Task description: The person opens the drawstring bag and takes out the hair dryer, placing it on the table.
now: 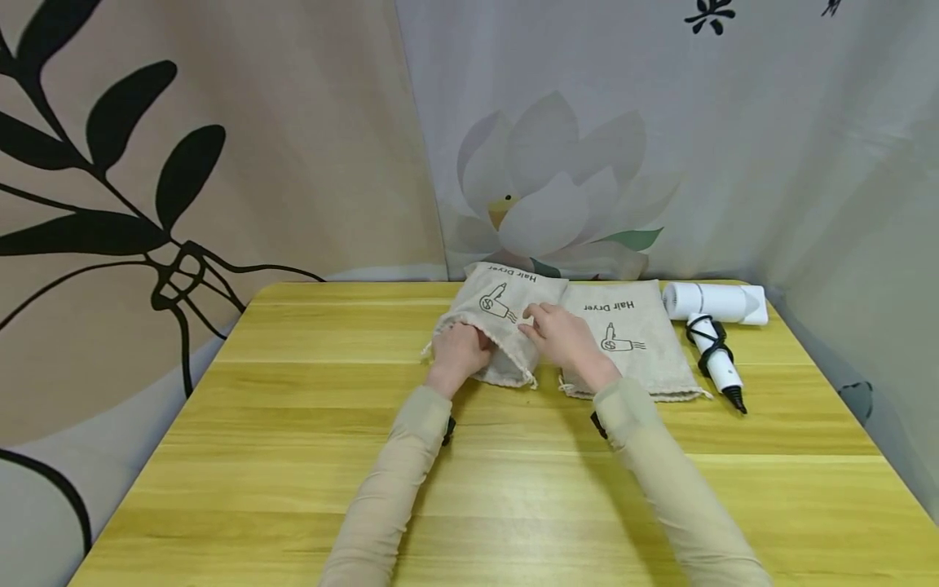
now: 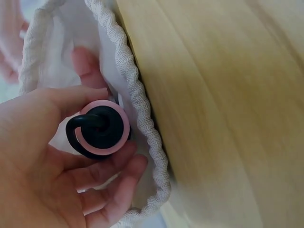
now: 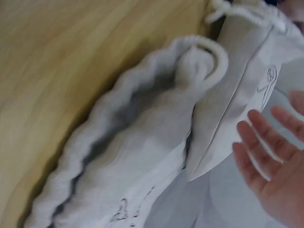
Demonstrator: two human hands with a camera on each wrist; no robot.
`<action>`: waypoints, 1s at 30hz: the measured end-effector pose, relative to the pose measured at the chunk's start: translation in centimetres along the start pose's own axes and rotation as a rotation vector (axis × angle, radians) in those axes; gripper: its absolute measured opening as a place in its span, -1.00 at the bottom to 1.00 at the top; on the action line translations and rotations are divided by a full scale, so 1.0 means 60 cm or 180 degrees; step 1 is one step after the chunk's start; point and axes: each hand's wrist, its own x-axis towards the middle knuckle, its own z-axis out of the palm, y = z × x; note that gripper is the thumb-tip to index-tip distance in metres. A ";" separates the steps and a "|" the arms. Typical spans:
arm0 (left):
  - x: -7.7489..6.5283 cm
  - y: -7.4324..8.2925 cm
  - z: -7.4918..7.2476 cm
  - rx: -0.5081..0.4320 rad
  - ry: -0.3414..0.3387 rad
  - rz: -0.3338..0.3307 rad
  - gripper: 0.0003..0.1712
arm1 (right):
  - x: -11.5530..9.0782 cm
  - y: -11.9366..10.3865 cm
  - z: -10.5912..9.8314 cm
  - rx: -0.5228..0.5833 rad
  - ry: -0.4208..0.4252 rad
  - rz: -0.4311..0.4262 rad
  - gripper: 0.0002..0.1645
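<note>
A cream drawstring bag [image 1: 506,287] printed "Hair Dryer" lies at the far middle of the table, its mouth towards me. My left hand [image 1: 458,352] reaches into that mouth. In the left wrist view, its thumb and fingers grip the round end of a pink-rimmed handle [image 2: 105,128] with a black cord curling out; the rest of it is hidden in the bag. My right hand [image 1: 563,336] hovers between this bag and a second "Hair Dryer" bag [image 1: 638,371] on the right. Its fingers [image 3: 259,142] are spread and hold nothing.
Right of the bags lie a white roll [image 1: 715,303] and a white wand-like tool [image 1: 722,367] with a black tip and black cord wrapped round it. A wooden table [image 1: 293,456] carries everything. Printed curtains [image 1: 330,122] hang behind it.
</note>
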 end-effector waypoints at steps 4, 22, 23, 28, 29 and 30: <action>-0.002 -0.016 -0.002 -0.0101 -0.0050 0.0053 -0.65 | -0.003 0.018 -0.007 0.0177 -0.0049 0.0320 -0.63; -0.023 -0.078 -0.038 -0.0623 -0.0537 0.0435 -0.87 | -0.016 0.072 -0.010 0.0100 -0.0116 0.0786 -0.56; -0.024 -0.081 -0.039 -0.0619 -0.0565 0.0454 -0.88 | -0.016 0.073 -0.010 0.0111 -0.0160 0.0790 -0.58; -0.025 -0.090 -0.044 -0.0602 -0.0670 0.0539 -0.91 | -0.017 0.076 -0.008 0.0173 -0.0181 0.0715 -0.71; -0.025 -0.091 -0.045 -0.0621 -0.0699 0.0529 -0.91 | -0.018 0.077 -0.008 0.0184 -0.0146 0.0691 -0.74; -0.026 -0.092 -0.047 -0.0644 -0.0735 0.0523 -0.91 | -0.018 0.078 -0.008 0.0187 -0.0120 0.0679 -0.77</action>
